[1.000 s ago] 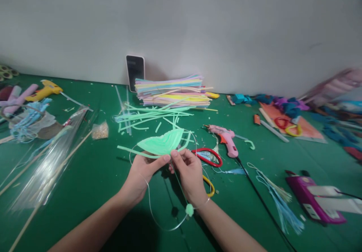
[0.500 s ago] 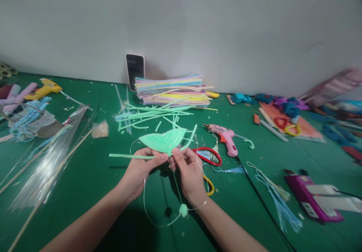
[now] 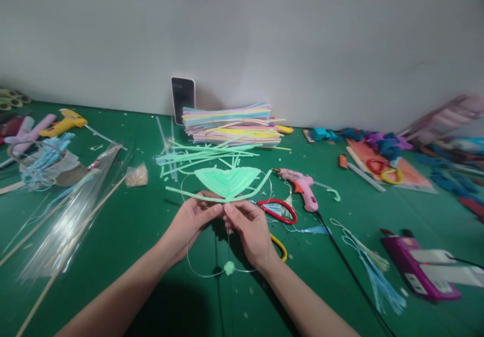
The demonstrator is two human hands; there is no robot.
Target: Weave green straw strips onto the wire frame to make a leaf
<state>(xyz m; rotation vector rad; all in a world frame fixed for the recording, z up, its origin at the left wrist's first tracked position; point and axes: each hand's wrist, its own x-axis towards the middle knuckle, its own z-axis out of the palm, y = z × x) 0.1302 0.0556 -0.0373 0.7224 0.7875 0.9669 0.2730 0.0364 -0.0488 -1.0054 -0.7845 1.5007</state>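
Both hands meet in front of me over the table. My left hand (image 3: pixel 193 223) pinches the base of a mint-green fan-shaped piece (image 3: pixel 227 179) that looks built of fuzzy strips, like pipe cleaners. Pressed against the same base from the other side is my right hand (image 3: pixel 250 226), its thumb and fingers closed. A mint-green strip (image 3: pixel 183 192) runs across the base, its two ends sticking out left and right. Below the hands hangs a small green tuft (image 3: pixel 229 268) on a thin stem, with a clear wire loop (image 3: pixel 200 275) curving around it. The fingertips hide the exact joint.
Loose green strips (image 3: pixel 212 151) lie behind, before a bundled stack of pastel strips (image 3: pixel 230 122) and a phone (image 3: pixel 183 100). To the right are red-handled scissors (image 3: pixel 280 211), a pink glue gun (image 3: pixel 302 185) and a purple device (image 3: pixel 416 264). Clear plastic sleeves (image 3: pixel 71 221) lie left.
The fan-shaped piece has turned to stand more upright and level. Its crossing strip now bends up at both sides, and the hanging tuft has swung left beneath the hands.
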